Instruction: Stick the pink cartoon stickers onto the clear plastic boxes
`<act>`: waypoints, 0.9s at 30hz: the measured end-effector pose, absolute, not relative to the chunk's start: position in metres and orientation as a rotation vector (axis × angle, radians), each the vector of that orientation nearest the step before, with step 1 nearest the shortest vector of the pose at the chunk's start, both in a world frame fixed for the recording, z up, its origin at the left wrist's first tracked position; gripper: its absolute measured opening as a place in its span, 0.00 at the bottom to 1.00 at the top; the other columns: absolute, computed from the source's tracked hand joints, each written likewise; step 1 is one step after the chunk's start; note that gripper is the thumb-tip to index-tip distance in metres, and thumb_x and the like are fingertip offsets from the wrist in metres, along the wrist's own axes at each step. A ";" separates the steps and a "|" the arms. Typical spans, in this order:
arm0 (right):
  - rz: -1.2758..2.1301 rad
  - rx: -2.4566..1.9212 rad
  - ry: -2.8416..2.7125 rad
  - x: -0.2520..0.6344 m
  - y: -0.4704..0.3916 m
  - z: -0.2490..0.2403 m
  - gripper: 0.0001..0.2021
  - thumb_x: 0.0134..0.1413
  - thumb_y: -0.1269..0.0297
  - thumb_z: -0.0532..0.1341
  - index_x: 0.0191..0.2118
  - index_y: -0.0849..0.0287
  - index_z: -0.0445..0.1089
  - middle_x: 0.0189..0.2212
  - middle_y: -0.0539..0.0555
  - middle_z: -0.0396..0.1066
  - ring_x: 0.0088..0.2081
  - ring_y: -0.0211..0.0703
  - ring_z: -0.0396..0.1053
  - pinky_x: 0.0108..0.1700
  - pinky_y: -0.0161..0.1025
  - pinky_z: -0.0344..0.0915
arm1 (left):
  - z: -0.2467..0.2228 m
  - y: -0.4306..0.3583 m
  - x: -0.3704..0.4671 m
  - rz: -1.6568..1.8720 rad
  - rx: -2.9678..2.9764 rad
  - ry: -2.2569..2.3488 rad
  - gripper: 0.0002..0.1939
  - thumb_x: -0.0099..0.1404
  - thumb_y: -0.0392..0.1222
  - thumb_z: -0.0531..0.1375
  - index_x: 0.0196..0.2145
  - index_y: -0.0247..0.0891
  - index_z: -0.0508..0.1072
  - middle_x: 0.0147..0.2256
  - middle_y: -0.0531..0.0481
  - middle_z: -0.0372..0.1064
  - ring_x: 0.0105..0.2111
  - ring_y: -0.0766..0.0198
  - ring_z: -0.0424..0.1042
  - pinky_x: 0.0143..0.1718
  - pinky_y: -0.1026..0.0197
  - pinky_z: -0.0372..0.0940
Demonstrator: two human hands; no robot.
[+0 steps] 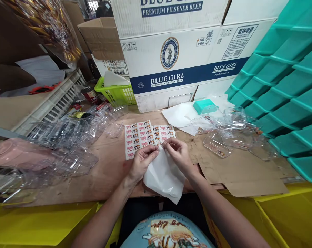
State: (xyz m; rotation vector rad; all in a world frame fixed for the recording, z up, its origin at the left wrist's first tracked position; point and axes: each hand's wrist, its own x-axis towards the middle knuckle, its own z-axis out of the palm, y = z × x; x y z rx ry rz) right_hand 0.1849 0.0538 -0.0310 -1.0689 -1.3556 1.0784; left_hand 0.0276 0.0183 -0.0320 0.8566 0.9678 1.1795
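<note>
A white backing sheet (164, 172) hangs between my two hands over the front edge of the table. My left hand (144, 160) pinches its upper left edge between thumb and fingers. Close beside it, my right hand (178, 153) pinches the top edge. Whether a sticker is between the fingertips is too small to tell. Just beyond my hands lie sticker sheets (137, 134) printed with pink lettering and small cartoon figures. To the right are several clear plastic cases (218, 144), some with stickers on them.
Clear plastic cases (73, 158) pile up at the left, near a pink object (13, 153). White beer cartons (176, 62) stand at the back beside a green basket (114, 91). Teal bins (282, 89) rise at the right. Yellow containers (290, 213) sit below the table edge.
</note>
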 end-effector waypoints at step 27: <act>1.253 -0.948 -1.038 0.207 0.036 -0.030 0.12 0.53 0.56 0.67 0.41 0.55 0.75 0.35 0.53 0.73 0.36 0.43 0.71 0.39 0.40 0.68 | -0.011 0.029 0.062 1.444 0.402 0.794 0.06 0.53 0.39 0.71 0.31 0.39 0.80 0.36 0.51 0.78 0.39 0.65 0.75 0.49 0.58 0.67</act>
